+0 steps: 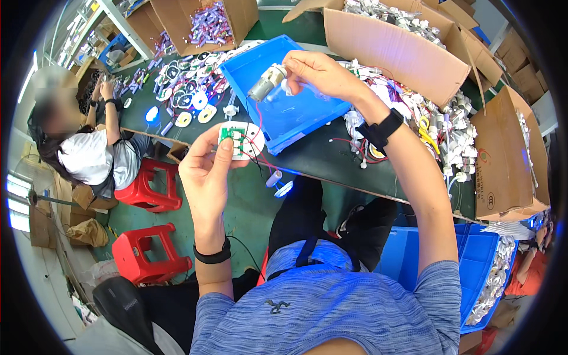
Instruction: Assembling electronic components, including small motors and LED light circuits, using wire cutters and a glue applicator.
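Observation:
My left hand [207, 165] holds a white oval housing with a small green circuit board [239, 139] in it, thumb pressed on its face. My right hand [319, 74] is raised over the blue bin [307, 115] and pinches a small silver cylindrical motor [266, 83]. Red and black wires [259, 127] run from the motor down to the board. A small white tube and a glowing blue part [284, 188] dangle below the board on wires.
Cardboard boxes [402, 53] of white parts stand at the far side and right. Loose white housings [189, 89] and wired parts [438, 136] cover the green table. Another person [89, 148] sits at left beside red stools [142, 260]. A blue crate [473, 260] sits at my right.

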The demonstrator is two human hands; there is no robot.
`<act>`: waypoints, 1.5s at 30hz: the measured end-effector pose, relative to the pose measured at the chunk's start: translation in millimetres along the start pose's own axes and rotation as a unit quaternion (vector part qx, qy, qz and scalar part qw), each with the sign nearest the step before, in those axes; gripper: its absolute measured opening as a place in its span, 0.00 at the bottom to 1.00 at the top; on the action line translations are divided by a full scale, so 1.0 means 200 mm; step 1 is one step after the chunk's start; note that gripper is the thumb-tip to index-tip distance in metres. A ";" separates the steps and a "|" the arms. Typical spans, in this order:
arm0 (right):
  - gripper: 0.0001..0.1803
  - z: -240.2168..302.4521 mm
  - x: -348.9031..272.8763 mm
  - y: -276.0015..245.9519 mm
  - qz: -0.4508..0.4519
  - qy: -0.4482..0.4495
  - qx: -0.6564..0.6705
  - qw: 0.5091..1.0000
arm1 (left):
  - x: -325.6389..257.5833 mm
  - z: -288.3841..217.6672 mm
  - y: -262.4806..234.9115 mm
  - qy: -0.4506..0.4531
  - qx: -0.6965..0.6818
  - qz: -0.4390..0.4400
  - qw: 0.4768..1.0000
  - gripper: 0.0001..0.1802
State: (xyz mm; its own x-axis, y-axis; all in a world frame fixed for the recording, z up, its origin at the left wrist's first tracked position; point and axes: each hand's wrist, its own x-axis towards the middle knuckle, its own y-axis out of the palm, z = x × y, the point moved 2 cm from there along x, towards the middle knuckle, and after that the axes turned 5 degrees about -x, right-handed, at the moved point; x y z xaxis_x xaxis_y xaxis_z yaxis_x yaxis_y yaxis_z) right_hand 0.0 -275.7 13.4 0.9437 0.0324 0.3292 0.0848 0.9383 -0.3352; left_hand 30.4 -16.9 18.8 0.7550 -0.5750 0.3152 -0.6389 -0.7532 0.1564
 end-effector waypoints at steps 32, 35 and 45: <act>0.17 -0.06 0.09 0.02 -0.046 0.057 -0.043 0.996 | 0.06 0.04 -0.04 0.007 0.019 -0.031 0.999 0.15; 0.17 -0.06 0.11 0.03 -0.047 0.076 -0.033 0.995 | 0.06 0.04 -0.05 -0.007 0.014 -0.036 0.999 0.15; 0.15 -0.05 0.34 0.01 -0.003 0.090 -0.103 0.991 | 0.13 0.06 -0.08 -0.008 0.032 -0.048 0.998 0.15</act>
State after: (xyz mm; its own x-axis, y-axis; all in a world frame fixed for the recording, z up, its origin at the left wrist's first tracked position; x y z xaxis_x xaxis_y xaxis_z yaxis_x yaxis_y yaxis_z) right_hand 66.4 -275.1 26.9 0.9832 -0.0524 0.1746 0.1363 0.8472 -0.5134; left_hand 61.7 -24.1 13.8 0.8149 -0.5033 0.2872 -0.5529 -0.8239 0.1249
